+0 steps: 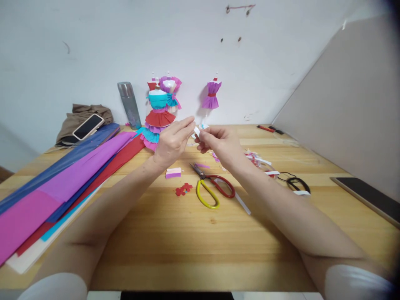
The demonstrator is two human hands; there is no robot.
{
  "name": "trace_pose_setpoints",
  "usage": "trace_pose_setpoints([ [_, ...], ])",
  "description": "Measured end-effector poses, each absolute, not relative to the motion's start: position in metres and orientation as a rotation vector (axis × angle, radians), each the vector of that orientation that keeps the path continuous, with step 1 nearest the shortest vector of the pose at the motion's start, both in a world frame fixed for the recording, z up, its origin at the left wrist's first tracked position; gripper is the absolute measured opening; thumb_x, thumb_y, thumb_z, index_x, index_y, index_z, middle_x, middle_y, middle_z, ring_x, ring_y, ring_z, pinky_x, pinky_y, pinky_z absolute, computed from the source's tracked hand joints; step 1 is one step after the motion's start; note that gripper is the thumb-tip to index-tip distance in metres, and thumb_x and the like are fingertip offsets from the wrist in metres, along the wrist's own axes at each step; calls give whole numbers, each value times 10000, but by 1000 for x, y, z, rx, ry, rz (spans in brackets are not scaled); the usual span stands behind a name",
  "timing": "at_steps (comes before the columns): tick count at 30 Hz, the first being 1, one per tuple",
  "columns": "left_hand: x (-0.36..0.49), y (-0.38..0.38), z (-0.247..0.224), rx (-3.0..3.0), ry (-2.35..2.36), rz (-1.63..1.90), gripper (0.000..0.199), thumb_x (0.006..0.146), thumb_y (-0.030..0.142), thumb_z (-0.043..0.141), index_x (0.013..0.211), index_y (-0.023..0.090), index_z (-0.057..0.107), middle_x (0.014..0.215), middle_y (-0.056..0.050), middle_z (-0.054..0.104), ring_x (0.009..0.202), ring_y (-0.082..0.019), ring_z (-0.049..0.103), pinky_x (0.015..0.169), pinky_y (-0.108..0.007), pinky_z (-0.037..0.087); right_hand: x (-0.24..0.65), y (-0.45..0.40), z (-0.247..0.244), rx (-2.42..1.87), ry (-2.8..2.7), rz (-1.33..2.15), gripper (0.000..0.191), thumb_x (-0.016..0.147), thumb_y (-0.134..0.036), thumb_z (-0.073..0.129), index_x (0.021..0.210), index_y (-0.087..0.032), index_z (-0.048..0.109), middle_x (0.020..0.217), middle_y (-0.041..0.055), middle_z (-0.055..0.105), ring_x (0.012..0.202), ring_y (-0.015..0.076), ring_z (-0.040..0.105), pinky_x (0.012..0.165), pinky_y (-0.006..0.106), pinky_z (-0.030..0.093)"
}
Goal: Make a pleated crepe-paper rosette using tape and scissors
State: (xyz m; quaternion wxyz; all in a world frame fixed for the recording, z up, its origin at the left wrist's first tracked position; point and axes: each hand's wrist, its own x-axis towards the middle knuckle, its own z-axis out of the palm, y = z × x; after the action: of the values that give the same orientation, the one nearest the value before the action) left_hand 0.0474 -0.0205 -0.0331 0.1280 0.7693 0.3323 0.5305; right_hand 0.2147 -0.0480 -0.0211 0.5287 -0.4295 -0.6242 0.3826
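My right hand (218,141) pinches a short white strip (196,131) between thumb and fingers, above the middle of the table. Against the strip's other end are the fingertips of my left hand (176,137), its fingers straight and close together, thumb hidden. Below the hands lie scissors (208,200) with one yellow and one red handle, blades slightly apart. Beside them are small red paper pieces (183,189) and a small pink-and-purple paper stack (173,173). A longer white strip (243,203) runs out from under the scissors.
Small dress forms in crepe paper (158,100) stand at the back, with a purple one (212,95) apart. Left are folded coloured paper sheets (71,183), a phone (88,127) and a bottle (129,106). Right are scraps (258,160), a black cord (296,183) and a dark tablet-like device (368,196).
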Motion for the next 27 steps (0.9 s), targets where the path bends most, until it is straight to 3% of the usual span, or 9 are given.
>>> trace_pose_setpoints([
  [6, 46, -23, -37, 2311, 937, 1564, 154, 965, 283, 642, 916, 206, 767, 1356, -125, 730, 1269, -263, 670, 1200, -410, 452, 214, -46, -25, -1038, -1456, 901, 175, 822, -304, 706, 662, -240, 681, 627, 22, 670, 583, 183, 669, 590, 338, 570],
  [12, 47, -15, -47, 2334, 934, 1642, 118, 948, 223, 642, 902, 209, 750, 1301, -95, 763, 1229, -247, 708, 1150, -454, 524, 216, -37, -35, -1086, -1538, 776, 207, 847, -382, 700, 696, -243, 674, 626, 23, 667, 597, 202, 677, 616, 352, 553],
  [16, 54, -14, -54, 2267, 851, 1724, 106, 938, 240, 677, 852, 212, 733, 1325, -117, 750, 1248, -250, 707, 1164, -496, 509, 216, -35, -41, -1096, -1606, 619, 206, 854, -386, 638, 718, -237, 675, 634, 28, 676, 625, 209, 680, 630, 347, 533],
  [21, 64, -17, -56, 1979, 777, 1779, 63, 910, 239, 709, 954, 203, 737, 1420, -120, 691, 1204, -234, 717, 1002, -402, 609, 217, -37, -40, -1072, -1623, 526, 176, 858, -362, 613, 744, -243, 673, 693, 33, 692, 665, 210, 670, 636, 347, 528],
  [24, 62, -13, -52, 1823, 726, 1745, 221, 889, 262, 720, 1103, 203, 716, 1507, -120, 621, 973, -163, 751, 883, -346, 631, 218, -38, -36, -1069, -1604, 570, 153, 853, -323, 623, 732, -243, 670, 679, 26, 682, 640, 204, 663, 625, 346, 524],
  [27, 53, -6, -43, 1876, 778, 1611, 230, 882, 288, 726, 1088, 187, 739, 1355, -90, 714, 871, -131, 726, 851, -311, 603, 222, -37, -31, -1054, -1626, 668, 162, 860, -313, 647, 718, -238, 670, 630, 10, 650, 590, 188, 646, 607, 339, 519],
])
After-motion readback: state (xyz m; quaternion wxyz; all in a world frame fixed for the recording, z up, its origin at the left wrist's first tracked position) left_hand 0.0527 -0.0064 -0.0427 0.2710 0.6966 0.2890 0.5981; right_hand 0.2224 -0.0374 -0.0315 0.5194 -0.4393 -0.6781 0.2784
